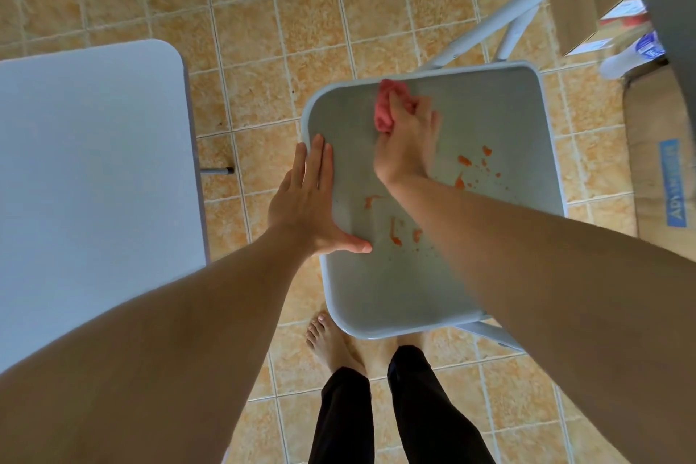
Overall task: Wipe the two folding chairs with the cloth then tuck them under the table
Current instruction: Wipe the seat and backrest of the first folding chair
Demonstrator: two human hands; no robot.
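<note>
Evidently only begun — the cloth [388,107] is clenched in the right hand [405,145] at the far edge of the chair seat [395,286], orange smears [465,161] are left unwiped nearer than that hand, the seat's side is steadied by the flat, empty left hand [307,203] — nothing is seen tucked.

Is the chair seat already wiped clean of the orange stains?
No, orange stains still dot the chair seat near the right hand holding the cloth.

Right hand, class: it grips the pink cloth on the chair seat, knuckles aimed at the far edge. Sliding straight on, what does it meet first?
Probably the raised far rim of the chair seat: the right hand and cloth sit just short of it, nothing between.
</note>
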